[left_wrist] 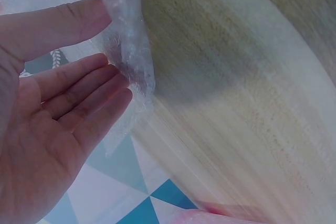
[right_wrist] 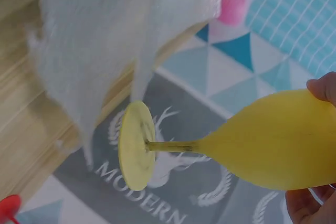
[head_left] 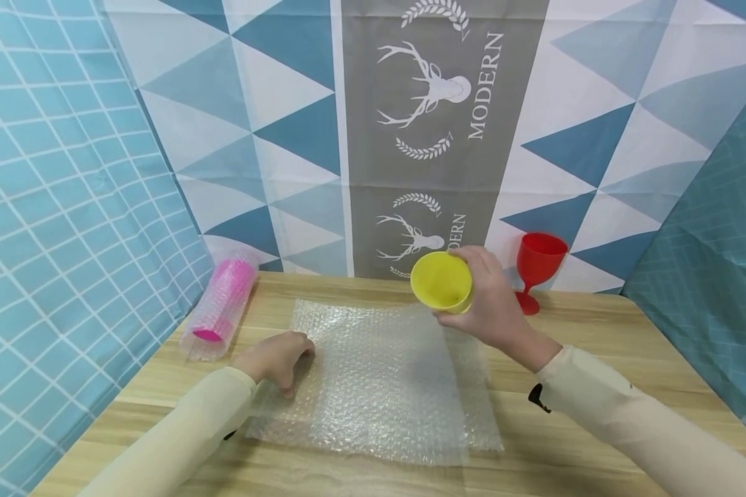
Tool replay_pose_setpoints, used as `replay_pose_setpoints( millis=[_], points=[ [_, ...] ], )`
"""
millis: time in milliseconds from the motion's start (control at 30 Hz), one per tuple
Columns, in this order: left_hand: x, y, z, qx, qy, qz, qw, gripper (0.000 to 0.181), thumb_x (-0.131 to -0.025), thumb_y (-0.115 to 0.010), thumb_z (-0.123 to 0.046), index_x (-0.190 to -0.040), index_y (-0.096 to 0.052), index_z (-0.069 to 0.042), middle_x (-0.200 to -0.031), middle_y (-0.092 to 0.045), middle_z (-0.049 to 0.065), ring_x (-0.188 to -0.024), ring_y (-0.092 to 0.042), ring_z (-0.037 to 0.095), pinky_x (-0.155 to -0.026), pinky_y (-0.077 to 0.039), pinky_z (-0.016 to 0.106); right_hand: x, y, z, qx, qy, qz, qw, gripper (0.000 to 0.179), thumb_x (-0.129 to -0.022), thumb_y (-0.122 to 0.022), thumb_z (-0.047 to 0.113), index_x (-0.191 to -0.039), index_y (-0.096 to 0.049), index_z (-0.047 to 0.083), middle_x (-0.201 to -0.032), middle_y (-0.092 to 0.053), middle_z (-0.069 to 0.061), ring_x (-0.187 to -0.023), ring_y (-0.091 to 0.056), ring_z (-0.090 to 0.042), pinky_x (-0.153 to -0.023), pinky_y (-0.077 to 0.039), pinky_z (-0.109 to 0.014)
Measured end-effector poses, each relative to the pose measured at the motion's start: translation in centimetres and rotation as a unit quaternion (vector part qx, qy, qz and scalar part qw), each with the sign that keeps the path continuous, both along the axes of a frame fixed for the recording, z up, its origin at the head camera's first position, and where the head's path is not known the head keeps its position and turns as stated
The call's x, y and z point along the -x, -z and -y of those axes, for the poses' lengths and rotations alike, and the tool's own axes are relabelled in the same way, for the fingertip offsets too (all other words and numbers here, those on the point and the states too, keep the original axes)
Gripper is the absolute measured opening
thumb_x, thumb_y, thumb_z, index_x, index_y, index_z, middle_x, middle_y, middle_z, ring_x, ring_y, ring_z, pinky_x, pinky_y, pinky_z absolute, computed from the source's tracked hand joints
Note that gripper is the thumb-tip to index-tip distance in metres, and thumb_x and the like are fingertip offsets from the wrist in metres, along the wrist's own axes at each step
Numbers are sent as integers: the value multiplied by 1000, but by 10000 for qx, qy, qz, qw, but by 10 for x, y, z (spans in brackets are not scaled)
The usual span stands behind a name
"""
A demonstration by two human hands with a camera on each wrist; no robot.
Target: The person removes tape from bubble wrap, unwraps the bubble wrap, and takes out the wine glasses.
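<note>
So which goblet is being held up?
The yellow goblet, in the right hand; the red goblet stands on the table, and the wrapped pink item isn't held.

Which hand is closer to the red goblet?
Right. In the head view, the right hand holds the yellow goblet just left of the red goblet; the left hand is much farther left, at the left side of the bubble wrap.

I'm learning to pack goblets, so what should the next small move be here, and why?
Probably lower the yellow goblet sideways onto the bubble wrap sheet: the right hand holds it up, the sheet lies spread on the table, and the left hand is at its left edge. The pink item, already wrapped, suggests the same treatment.
</note>
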State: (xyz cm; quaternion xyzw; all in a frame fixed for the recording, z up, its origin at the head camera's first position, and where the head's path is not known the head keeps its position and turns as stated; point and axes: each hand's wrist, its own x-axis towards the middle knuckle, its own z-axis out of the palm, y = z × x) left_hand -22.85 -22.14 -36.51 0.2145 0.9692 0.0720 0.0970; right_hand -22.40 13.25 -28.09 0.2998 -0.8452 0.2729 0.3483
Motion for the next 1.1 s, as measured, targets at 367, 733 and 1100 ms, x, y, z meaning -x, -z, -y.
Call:
replay_pose_setpoints(
  millis=[367,733,1100],
  points=[
    [3,2,0,9,165,-54,9998,69,-46,-88,1,-111,-65,-1,-107,-67,8,-96,-63,23,-95,-53,42,33,1,-29,218,682,385,9967,87,-53,-90,13,-126,-46,3,-124,-53,-17,-112,-48,-33,-79,-54,-54],
    [3,-1,6,-11,415,-135,9990,71,-47,-88,-1,-113,-64,1,-108,-66,11,-97,-62,24,-95,-53,44,50,7,-55,498,1084,529,9914,84,-58,-87,14,-128,-44,1,-124,-51,-18,-111,-45,-34,-85,-48,-57],
    [2,0,6,-124,425,-72,9990,72,-46,-87,0,-113,-63,1,-107,-67,10,-96,-62,24,-95,-53,44,60,19,-66,641,1318,995,9842,83,-61,-86,15,-130,-41,3,-123,-49,-19,-112,-45,-35,-86,-50,-57]
  ],
)
